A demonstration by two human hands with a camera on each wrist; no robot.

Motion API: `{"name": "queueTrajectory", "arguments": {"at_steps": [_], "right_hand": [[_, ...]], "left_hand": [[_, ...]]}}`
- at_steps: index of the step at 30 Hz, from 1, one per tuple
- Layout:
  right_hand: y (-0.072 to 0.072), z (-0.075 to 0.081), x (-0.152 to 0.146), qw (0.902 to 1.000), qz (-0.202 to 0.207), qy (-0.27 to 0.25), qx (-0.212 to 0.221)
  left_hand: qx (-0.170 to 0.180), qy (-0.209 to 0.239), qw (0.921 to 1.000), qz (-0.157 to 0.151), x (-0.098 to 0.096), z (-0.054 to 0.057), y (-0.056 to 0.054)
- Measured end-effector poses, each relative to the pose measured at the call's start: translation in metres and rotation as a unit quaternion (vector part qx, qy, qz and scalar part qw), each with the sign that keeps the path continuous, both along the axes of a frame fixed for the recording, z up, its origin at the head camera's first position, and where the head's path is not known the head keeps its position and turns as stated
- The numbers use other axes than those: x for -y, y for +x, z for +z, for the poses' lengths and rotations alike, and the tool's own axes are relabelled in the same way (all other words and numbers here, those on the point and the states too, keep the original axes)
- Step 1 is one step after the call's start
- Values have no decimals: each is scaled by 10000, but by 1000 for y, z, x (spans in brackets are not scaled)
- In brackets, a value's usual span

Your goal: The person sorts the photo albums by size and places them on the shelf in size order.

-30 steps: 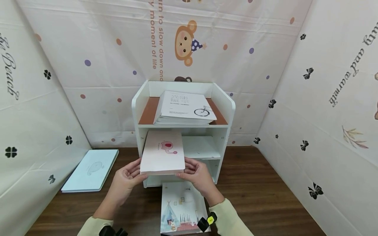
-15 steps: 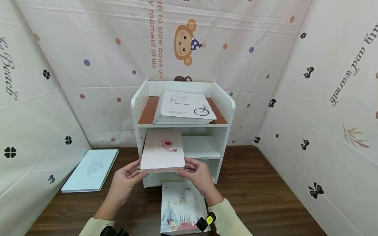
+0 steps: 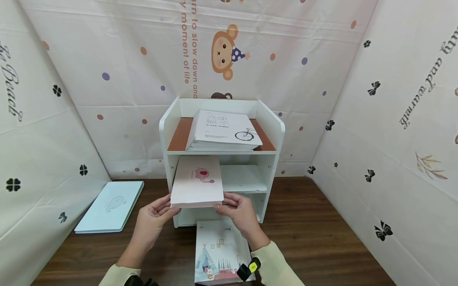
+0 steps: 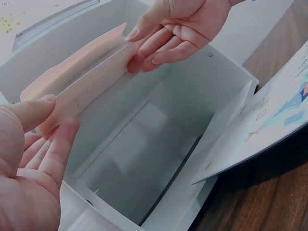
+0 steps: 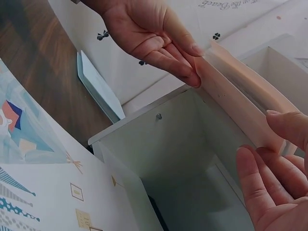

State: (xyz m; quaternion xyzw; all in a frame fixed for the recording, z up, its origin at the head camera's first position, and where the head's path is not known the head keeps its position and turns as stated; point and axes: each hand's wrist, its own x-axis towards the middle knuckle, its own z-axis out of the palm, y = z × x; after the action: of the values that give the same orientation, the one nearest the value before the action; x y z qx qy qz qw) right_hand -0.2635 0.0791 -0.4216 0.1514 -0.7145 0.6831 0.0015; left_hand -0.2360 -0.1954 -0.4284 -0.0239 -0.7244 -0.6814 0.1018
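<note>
A pale pink book (image 3: 195,190) with a pink elephant on its cover lies partly inside the middle compartment of the white shelf unit (image 3: 280,135), its near end jutting out in front. My left hand (image 3: 148,222) grips the near left corner, thumb at the front edge and fingers along the side and underneath. At the near right corner my right hand (image 3: 239,214) holds it the same way. Both wrist views show the book's spread page edges (image 4: 91,72) between the two hands, above the lower compartment.
On the top tier sits a stack of white booklets (image 3: 225,127) with a bicycle drawing. A picture book (image 3: 222,250) with a tent lies in front of the unit, under my right forearm. To the left, a light blue notebook (image 3: 111,206) rests on the wooden table (image 3: 315,230).
The pink book's near edge has shifted slightly toward the shelf, away from me. My hands keep their grip on its corners and have barely moved.
</note>
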Motion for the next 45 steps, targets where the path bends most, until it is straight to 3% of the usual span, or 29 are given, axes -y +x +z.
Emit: {"name": "queueTrajectory", "arguments": {"at_steps": [15,25,45], "right_hand": [[3,3,-1,9999,-47,-87,77],[-2,0,2,9997,-246,21,-22],[-10,-3,8,9986,-497,-187,-73]], "left_hand": [[-160,-115,9997,158,2,0,4],[-214,2,9996,190,1,-1,-2],[-293,26,9976,624,-3,-4,-12]]}}
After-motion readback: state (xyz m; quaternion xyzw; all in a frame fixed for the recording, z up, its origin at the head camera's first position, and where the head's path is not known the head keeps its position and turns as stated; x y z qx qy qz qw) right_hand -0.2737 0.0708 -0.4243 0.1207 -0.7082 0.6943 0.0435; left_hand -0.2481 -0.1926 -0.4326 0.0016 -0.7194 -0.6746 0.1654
